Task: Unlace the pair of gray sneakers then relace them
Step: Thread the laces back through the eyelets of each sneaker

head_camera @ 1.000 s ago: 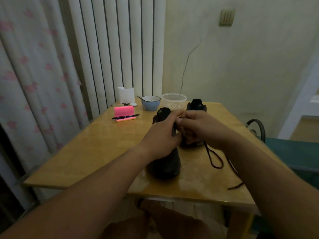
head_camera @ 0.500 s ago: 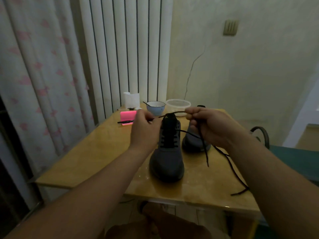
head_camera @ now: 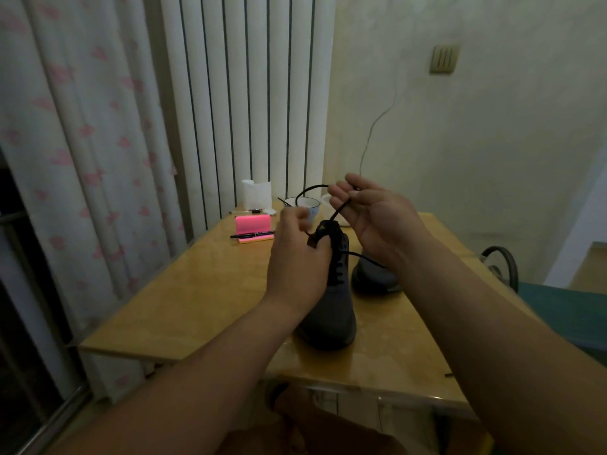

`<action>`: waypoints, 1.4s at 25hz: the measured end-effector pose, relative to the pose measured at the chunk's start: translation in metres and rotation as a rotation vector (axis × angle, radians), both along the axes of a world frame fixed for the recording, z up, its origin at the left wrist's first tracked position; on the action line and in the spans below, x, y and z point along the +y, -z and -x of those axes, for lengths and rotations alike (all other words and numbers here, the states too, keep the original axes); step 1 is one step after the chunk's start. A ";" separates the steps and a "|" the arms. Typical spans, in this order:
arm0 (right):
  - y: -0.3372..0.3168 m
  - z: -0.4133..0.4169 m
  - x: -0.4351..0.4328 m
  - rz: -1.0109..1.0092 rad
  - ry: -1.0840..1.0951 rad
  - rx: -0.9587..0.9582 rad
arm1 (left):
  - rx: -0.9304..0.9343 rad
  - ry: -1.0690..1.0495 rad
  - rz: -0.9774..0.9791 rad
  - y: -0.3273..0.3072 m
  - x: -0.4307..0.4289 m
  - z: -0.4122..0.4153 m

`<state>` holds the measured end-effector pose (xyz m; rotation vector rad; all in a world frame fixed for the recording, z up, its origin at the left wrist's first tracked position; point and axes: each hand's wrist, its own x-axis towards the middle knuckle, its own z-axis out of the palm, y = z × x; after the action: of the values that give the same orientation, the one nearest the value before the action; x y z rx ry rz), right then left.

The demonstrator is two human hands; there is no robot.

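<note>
Two gray sneakers stand on a wooden table (head_camera: pixel 184 290). The near sneaker (head_camera: pixel 335 316) points its toe toward me, with black lace through its eyelets. The second sneaker (head_camera: pixel 371 277) sits behind and to the right, mostly hidden by my right arm. My left hand (head_camera: pixel 295 257) pinches the black lace (head_camera: pixel 338 211) at the near sneaker's collar. My right hand (head_camera: pixel 374 218) is raised above the shoe and pinches the same lace, which loops up between my hands. A loose lace strand runs under my right wrist.
At the table's far edge lie a pink notepad (head_camera: pixel 253 224) with a black pen (head_camera: pixel 251 235), a white paper cup (head_camera: pixel 256 193), a blue bowl (head_camera: pixel 303 205) and a clear container, mostly hidden. Curtains hang left; a green chair (head_camera: pixel 565 310) stands right.
My right hand has risen above the sneaker, drawing the lace up into a loop. My left hand has dropped to the sneaker's collar. The camera has tilted up.
</note>
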<state>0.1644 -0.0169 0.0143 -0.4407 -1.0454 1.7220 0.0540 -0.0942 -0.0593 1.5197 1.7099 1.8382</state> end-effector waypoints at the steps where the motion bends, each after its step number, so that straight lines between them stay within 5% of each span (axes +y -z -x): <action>1: 0.002 -0.001 0.003 0.003 0.028 -0.010 | 0.019 0.025 0.047 -0.001 0.002 0.004; 4: 0.011 -0.014 0.013 -0.036 0.235 -0.270 | 0.130 0.086 0.169 -0.003 0.002 0.023; 6: 0.015 -0.036 0.014 -0.169 0.344 -0.720 | 0.095 0.112 0.186 -0.012 0.000 0.038; 9: 0.003 -0.060 -0.003 -0.453 0.112 -1.610 | -0.011 0.264 0.157 -0.031 0.000 0.051; 10: -0.002 -0.060 -0.007 -0.567 0.111 -1.777 | -0.009 0.306 0.148 -0.038 0.002 0.052; 11: -0.004 -0.057 -0.005 -0.671 0.222 -1.777 | 0.019 0.339 0.145 -0.043 0.005 0.051; 13: -0.007 -0.046 -0.001 -0.709 0.381 -1.342 | 0.160 0.364 0.147 -0.053 0.010 0.041; 15: -0.005 -0.031 0.000 -0.482 0.033 -0.886 | 0.365 0.309 0.140 -0.058 0.018 0.032; 16: 0.000 -0.028 0.002 -0.422 -0.102 -0.823 | 0.442 0.277 0.134 -0.059 0.023 0.031; 19: 0.013 -0.030 0.009 -0.586 -0.075 -0.991 | 0.481 0.261 0.159 -0.056 0.035 0.042; 25: 0.036 -0.034 0.041 -0.660 0.183 -1.056 | 0.124 0.283 0.142 -0.028 0.067 0.056; 27: 0.049 -0.036 0.050 -0.586 0.246 -1.000 | 0.216 0.196 0.222 -0.019 0.081 0.063; 31: 0.070 -0.037 0.060 -0.577 0.260 -0.973 | 0.408 0.375 0.513 -0.011 0.104 0.077; 35: 0.078 -0.032 0.069 -0.723 0.324 -0.960 | 0.401 0.493 0.455 -0.022 0.123 0.087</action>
<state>0.1968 0.0524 -0.0633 -0.9219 -2.0281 0.6962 -0.0331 0.0284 -0.0378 1.9485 1.5570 0.8783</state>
